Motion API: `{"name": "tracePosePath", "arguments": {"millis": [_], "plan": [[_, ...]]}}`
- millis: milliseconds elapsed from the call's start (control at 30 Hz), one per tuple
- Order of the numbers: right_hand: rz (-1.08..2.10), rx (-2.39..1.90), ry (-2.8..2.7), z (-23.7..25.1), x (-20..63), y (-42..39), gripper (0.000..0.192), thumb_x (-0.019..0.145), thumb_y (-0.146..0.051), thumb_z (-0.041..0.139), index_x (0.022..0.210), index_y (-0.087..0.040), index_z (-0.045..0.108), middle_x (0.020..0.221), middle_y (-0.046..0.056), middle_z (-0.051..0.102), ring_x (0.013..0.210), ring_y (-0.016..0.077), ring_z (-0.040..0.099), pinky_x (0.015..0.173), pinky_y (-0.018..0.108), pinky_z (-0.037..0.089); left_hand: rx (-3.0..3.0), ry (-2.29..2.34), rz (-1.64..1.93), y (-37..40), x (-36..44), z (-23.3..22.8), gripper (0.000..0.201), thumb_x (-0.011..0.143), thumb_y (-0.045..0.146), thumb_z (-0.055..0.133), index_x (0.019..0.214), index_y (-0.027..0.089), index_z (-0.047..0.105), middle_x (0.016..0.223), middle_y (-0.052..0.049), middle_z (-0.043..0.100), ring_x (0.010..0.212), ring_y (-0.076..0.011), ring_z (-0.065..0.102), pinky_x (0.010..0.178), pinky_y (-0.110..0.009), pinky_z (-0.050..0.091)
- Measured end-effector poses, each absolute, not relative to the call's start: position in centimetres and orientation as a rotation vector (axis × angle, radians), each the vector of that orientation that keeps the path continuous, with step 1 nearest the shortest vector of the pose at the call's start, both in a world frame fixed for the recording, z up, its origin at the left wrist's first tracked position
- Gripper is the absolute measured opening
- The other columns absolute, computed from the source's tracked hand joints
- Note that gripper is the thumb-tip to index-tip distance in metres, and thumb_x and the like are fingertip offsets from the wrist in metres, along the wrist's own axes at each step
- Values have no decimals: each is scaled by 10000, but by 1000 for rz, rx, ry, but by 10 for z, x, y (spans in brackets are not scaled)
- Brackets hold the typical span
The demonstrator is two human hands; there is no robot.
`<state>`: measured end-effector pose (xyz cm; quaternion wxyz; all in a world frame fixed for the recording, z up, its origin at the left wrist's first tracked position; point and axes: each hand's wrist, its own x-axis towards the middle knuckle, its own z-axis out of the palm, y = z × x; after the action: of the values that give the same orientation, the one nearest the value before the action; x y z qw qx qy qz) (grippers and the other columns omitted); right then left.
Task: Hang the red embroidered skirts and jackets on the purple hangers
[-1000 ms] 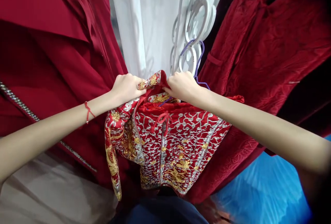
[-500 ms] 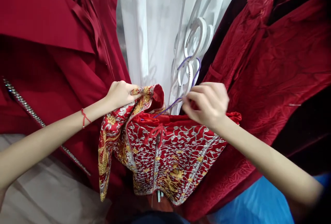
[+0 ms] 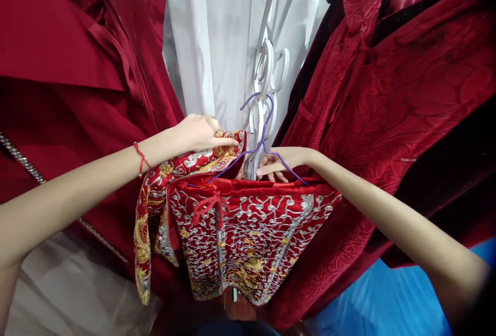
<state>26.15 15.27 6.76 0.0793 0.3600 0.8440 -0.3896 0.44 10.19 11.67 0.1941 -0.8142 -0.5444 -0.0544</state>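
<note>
A red jacket embroidered in gold and silver is bunched at the left, its collar gripped by my left hand. My left index finger stretches along the cloth. Beside it a matching red embroidered skirt or bodice with a red bow hangs from a purple wire hanger; which garment it is, I cannot tell. My right hand reaches behind the hanger's right arm, above the waistband, with fingers loosely bent and apart. Nothing shows in it. The hanger's hook reaches up to white scrollwork.
White metal scrollwork stands in front of a white curtain. Dark red garments crowd the left side, and a textured red garment the right. Blue plastic lies at lower right.
My right hand has let go of the hanger's neck and moved down behind its arm. The hanger now stands more upright, with its shoulders showing. My left hand still holds the jacket.
</note>
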Motion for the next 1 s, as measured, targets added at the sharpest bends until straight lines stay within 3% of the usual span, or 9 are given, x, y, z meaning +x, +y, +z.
{"name": "tracePosePath", "arguments": {"millis": [167, 367, 567, 767, 867, 1000], "plan": [[-867, 1255, 2634, 65, 236, 132, 762, 758, -885, 471, 671, -155, 674, 560, 53, 619, 499, 148, 569, 538, 303, 498, -2388, -1479, -142, 102, 14, 107, 584, 907, 662, 428, 898, 206, 792, 768, -126, 694, 784, -239, 629, 693, -320, 428], [-991, 1286, 2645, 49, 235, 148, 718, 827, -830, 420, 731, -166, 677, 546, 60, 618, 489, 163, 560, 527, 332, 520, -2353, -1498, -228, 98, 10, 111, 604, 912, 654, 409, 850, 193, 793, 774, -130, 712, 720, -228, 621, 676, -341, 413], [-887, 1429, 2678, 38, 246, 166, 558, 816, -722, 556, 747, -177, 654, 594, 61, 671, 550, 185, 636, 563, 318, 532, -2372, -1494, -441, 93, -8, 121, 576, 883, 678, 452, 732, 225, 774, 627, -99, 662, 583, -197, 530, 650, -350, 372], [-942, 1378, 2705, 37, 237, 165, 492, 731, -677, 647, 735, -185, 658, 650, 28, 672, 600, 162, 617, 585, 270, 502, -2370, -1593, -579, 78, -19, 128, 607, 899, 677, 441, 669, 193, 726, 559, -54, 565, 552, -156, 457, 615, -327, 322], [-620, 1415, 2822, 43, 242, 153, 384, 799, -556, 603, 710, -187, 652, 677, 33, 673, 655, 167, 623, 628, 263, 471, -2367, -1539, -534, 74, -29, 131, 605, 905, 685, 427, 691, 202, 723, 571, -42, 562, 564, -153, 467, 622, -319, 309], [-8, 1755, 3020, 49, 256, 129, 250, 885, -365, 479, 882, -209, 674, 813, 54, 708, 737, 201, 640, 636, 277, 413, -2272, -1420, -341, 79, -50, 129, 591, 889, 719, 435, 757, 226, 732, 585, -39, 571, 626, -188, 539, 652, -312, 301]]}}
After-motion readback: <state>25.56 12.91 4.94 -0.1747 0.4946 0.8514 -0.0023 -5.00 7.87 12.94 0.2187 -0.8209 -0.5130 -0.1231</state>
